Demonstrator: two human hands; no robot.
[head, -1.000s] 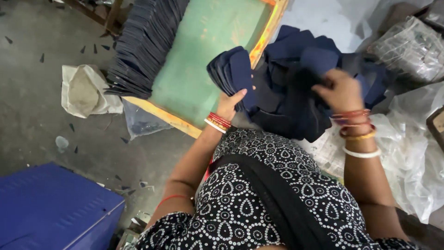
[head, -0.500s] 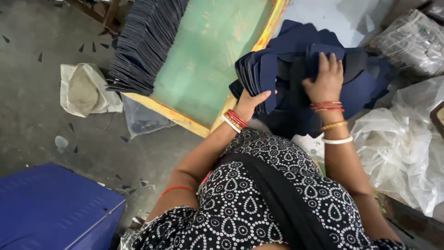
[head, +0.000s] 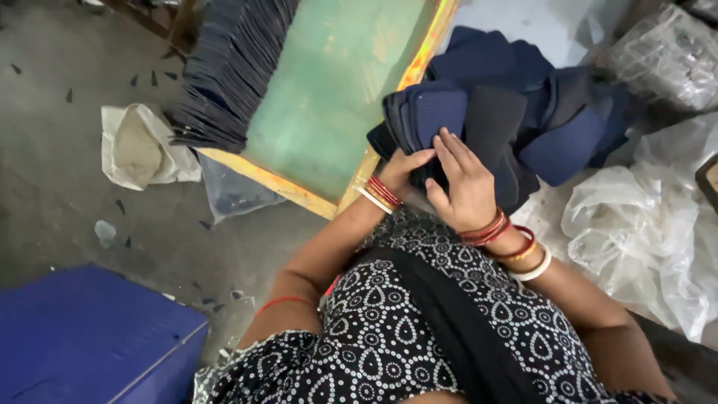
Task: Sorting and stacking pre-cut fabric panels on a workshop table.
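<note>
1. A stack of dark navy fabric pieces (head: pixel 441 120) is held up between both hands, just past the near corner of a green board (head: pixel 336 97) edged in orange-yellow.
2. The left hand (head: pixel 407 168) is seen under the stack's lower edge, its thumb laid against the front of the pieces; the fingers are hidden behind the cloth, so the full grip cannot be told, though the stack appears clasped.
3. The right hand (head: pixel 464 183) is laid flat on the front of the stack, fingers together and stretched upward, pressed against the cloth rather than pinching it.
4. Red and white bangles are worn on both wrists.
5. Behind the held stack, a loose heap of navy and blue cut pieces (head: pixel 553 105) is spread, touching the stack at its right side.
6. On the far left part of the green board, a long fanned row of dark pieces (head: pixel 224 67) is laid, overhanging the board's edge.
7. To the right, crumpled clear plastic sheeting (head: pixel 643 232) is seen, and at the upper right a clear bag with pale contents (head: pixel 666 56); no label can be made out on either.
8. On the grey floor at the left, an open off-white sack (head: pixel 138 146) lies, with a small clear plastic bag (head: pixel 235 194) just beside the board's corner.
9. A blue box-shaped thing (head: pixel 82 337) fills the lower left corner.
</note>
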